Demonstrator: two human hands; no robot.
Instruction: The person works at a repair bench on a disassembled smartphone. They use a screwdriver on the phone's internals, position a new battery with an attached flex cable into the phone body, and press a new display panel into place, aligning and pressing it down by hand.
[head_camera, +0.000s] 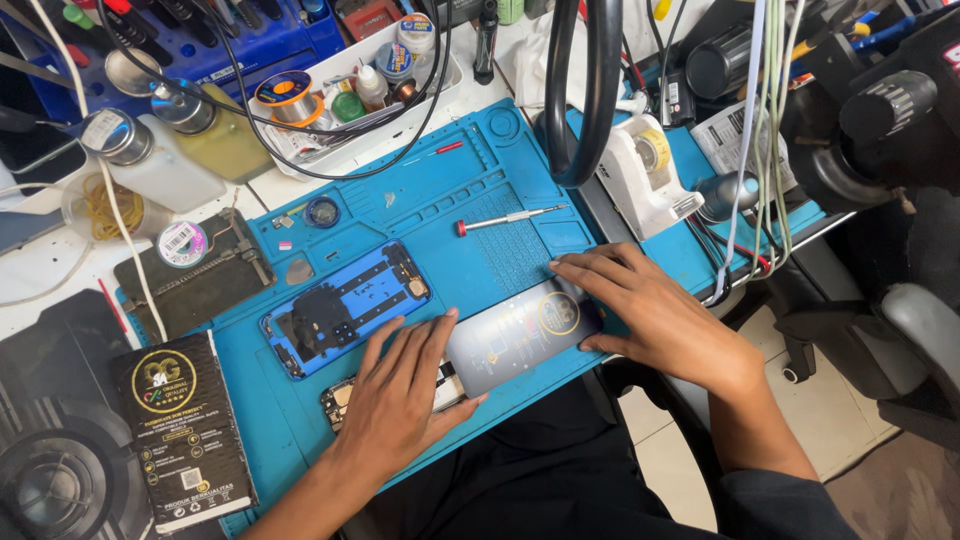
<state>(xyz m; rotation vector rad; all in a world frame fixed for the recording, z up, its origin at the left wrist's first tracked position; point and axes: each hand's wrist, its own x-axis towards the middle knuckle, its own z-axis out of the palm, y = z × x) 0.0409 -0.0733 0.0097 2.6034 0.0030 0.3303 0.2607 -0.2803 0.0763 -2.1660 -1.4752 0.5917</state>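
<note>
A grey glossy phone back cover (520, 335) with a round gold emblem lies at the front edge of the blue repair mat (470, 200). My left hand (405, 390) rests flat on its left end, fingers spread, covering part of a phone body (340, 400) underneath. My right hand (650, 310) presses fingertips on the cover's right end. Neither hand grips anything. An opened blue phone (345, 308) with exposed internals lies just left of the cover. A red-handled screwdriver (505, 219) lies on the mat beyond.
A black printed box (185, 430) sits at front left. A dark holder plate (195, 280), solvent bottles (165, 150), a white tray (350, 90) of small jars and a white tape dispenser (645, 175) ring the mat. A black magnifier ring (580, 90) hangs over the back. Cables dangle at right.
</note>
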